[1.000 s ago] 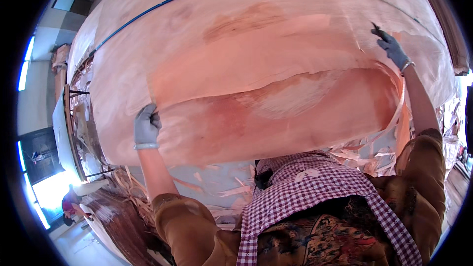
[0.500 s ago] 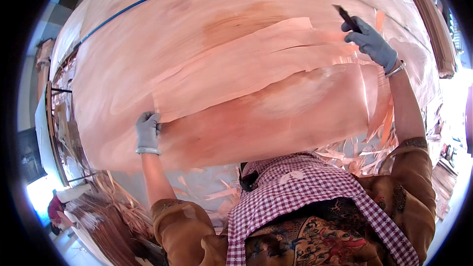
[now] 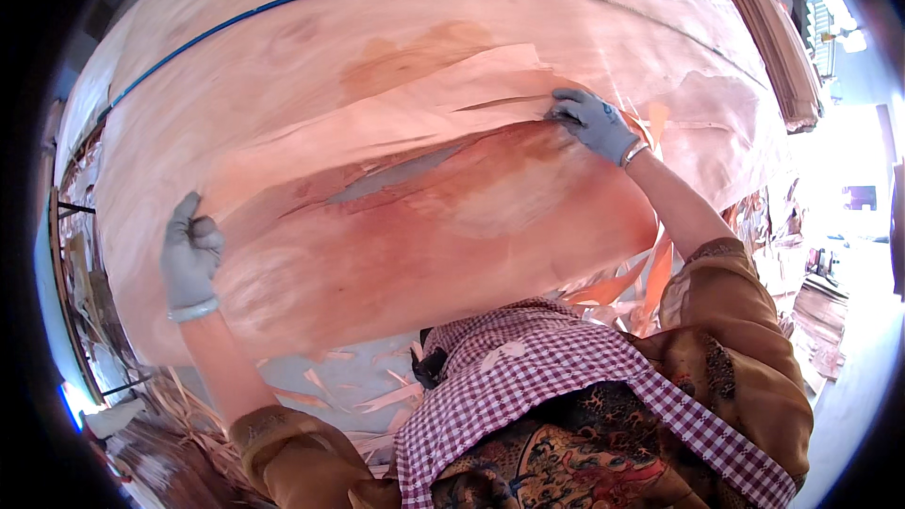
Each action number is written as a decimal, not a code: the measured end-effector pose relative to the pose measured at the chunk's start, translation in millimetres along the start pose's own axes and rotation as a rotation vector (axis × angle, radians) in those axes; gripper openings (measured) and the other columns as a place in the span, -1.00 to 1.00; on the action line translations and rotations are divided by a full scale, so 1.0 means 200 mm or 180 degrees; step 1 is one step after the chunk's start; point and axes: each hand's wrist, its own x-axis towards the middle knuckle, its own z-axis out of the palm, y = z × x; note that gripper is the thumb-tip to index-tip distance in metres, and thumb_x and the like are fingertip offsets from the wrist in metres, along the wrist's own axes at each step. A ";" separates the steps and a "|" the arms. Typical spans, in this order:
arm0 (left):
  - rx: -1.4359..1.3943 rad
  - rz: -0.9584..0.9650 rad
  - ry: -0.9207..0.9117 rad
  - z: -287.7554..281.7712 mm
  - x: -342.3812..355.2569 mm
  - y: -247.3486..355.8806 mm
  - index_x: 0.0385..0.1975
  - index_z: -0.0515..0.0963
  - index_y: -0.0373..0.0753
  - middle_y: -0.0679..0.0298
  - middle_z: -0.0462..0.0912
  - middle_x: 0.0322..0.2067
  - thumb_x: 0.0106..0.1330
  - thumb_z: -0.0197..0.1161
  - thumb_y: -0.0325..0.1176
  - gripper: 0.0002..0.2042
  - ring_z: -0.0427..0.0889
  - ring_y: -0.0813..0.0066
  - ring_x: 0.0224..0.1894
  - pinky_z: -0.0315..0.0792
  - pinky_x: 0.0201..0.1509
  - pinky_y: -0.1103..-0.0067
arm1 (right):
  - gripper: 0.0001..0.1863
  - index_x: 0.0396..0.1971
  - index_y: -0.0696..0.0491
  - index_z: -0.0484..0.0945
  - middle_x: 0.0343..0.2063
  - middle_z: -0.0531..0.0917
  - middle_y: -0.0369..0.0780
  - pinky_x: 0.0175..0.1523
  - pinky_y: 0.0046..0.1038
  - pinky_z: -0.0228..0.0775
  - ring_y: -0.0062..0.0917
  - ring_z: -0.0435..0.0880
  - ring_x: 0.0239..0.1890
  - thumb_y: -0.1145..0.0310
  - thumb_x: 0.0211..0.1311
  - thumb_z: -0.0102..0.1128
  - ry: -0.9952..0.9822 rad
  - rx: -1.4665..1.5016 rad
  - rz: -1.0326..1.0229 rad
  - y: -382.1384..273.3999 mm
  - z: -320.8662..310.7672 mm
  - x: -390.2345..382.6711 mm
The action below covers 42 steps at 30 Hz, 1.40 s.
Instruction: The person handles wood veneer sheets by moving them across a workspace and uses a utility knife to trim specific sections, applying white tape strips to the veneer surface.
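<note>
A wide pinkish wood veneer sheet (image 3: 424, 264) lies before me, with a darker reddish patch and a torn gap showing grey. Along its upper side runs a loose, uneven veneer strip (image 3: 377, 132), split near its right end. My right hand (image 3: 594, 127), in a grey glove, has its fingers curled on the strip's right part. The dark knife seen earlier is not visible now. My left hand (image 3: 191, 254), also gloved, is beside the strip's left end, index finger stretched out and the other fingers bent. Nothing shows in it.
A blue and whitish rod (image 3: 273, 5) lies curved across the far part of the veneer. Stacked sheets (image 3: 768, 47) stand at the far right. Torn veneer scraps (image 3: 396, 396) litter the area below the near edge; orange strips (image 3: 650, 278) hang near my right forearm.
My right hand has come down and left onto the strip, and the knife has gone out of sight. My left hand has loosened its pinch on the veneer. A grey gap now shows.
</note>
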 end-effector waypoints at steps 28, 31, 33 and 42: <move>0.5897 0.2990 -0.1022 1.23 -0.17 -1.18 0.23 0.26 0.12 0.23 0.14 0.30 0.30 -0.07 -0.04 -0.53 0.05 0.04 0.33 -0.23 0.33 0.03 | -0.68 -0.13 -0.11 0.53 0.02 0.43 -0.17 0.10 -0.33 0.34 -0.28 0.42 0.07 0.42 0.06 0.06 -0.0375 0.0673 -0.0164 -0.08 -0.14 -0.58; 0.5953 0.3033 -0.0961 1.22 -0.17 -1.19 0.23 0.27 0.11 0.24 0.15 0.30 0.30 -0.06 -0.04 -0.53 0.06 0.04 0.32 -0.23 0.33 0.03 | -0.60 -0.01 -0.20 0.50 0.12 0.37 -0.15 0.16 -0.35 0.31 -0.30 0.36 0.17 0.40 0.12 -0.03 -0.1397 0.0593 0.0369 0.22 -0.27 -0.86; 0.5878 0.3067 -0.0970 1.22 -0.17 -1.18 0.21 0.29 0.11 0.23 0.16 0.29 0.29 -0.04 -0.04 -0.54 0.07 0.04 0.32 -0.21 0.33 0.03 | -0.57 0.00 -0.23 0.51 0.19 0.32 -0.16 0.17 -0.33 0.29 -0.29 0.32 0.21 0.43 0.11 -0.05 -0.1843 0.0080 0.1427 0.42 -0.41 -0.88; 0.5671 0.3332 -0.1077 1.23 -0.14 -1.21 0.18 0.33 0.09 0.20 0.21 0.26 0.27 0.02 -0.08 -0.55 0.12 0.02 0.29 -0.13 0.30 0.01 | -0.71 -0.10 0.00 0.53 -0.21 0.62 -0.11 0.04 -0.24 0.40 -0.23 0.60 -0.10 0.25 0.20 0.02 -0.0871 -0.3000 0.3231 1.48 -1.40 -1.19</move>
